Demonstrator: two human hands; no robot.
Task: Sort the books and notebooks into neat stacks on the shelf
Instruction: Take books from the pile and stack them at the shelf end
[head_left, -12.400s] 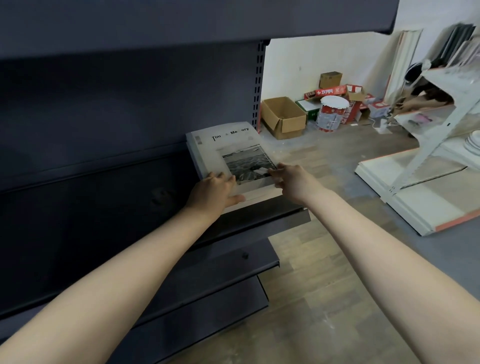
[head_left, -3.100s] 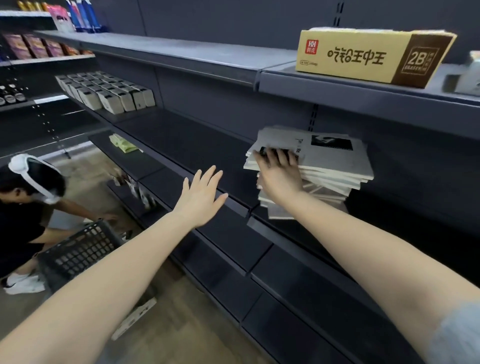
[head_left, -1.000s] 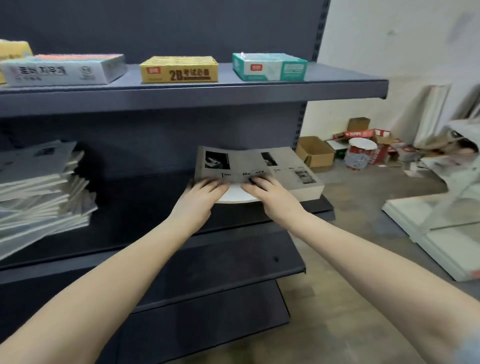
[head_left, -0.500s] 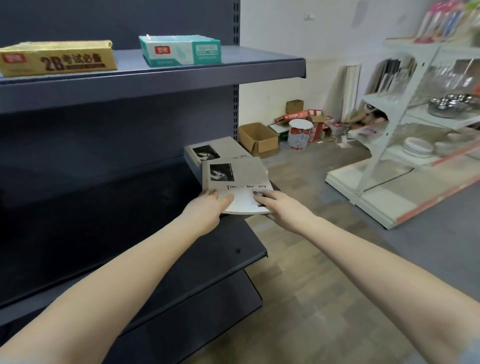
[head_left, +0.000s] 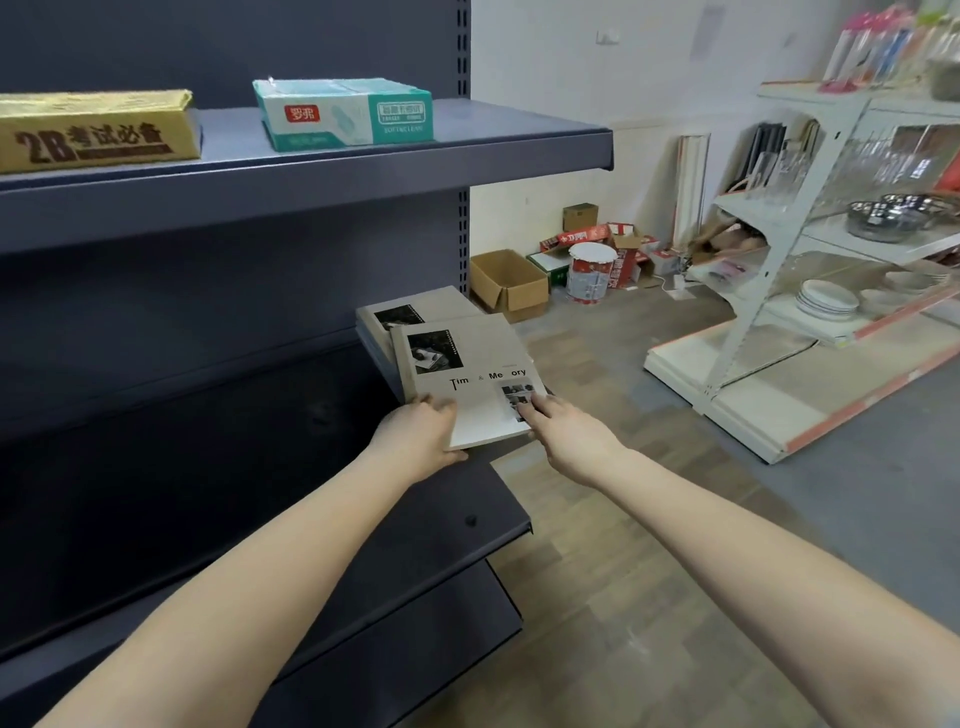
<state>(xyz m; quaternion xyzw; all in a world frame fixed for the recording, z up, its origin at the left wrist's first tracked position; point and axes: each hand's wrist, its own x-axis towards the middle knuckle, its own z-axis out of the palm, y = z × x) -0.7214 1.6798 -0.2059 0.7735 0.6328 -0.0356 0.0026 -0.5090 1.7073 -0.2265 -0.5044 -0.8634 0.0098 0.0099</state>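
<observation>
— Where was the top book (head_left: 467, 364)?
— On the stack (head_left: 415, 304) at the right end of the dark shelf (head_left: 260, 467). It lay askew and overhung the near edge, much as it had half a second before.
— And the hands?
— The left hand (head_left: 418, 436) pinched the near left corner, fingers over the cover and thumb beneath. The right hand (head_left: 569, 434) lay with straight fingers flat on the cover, gripping nothing.

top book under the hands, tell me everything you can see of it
The top book is a pale beige, softcover-looking volume printed "Tim & Memory", with two black-and-white photos. It lies flat, skewed toward the person, on a matching stack on the dark shelf. The left hand grips its near-left corner; the right hand rests fingers on the cover.
</observation>
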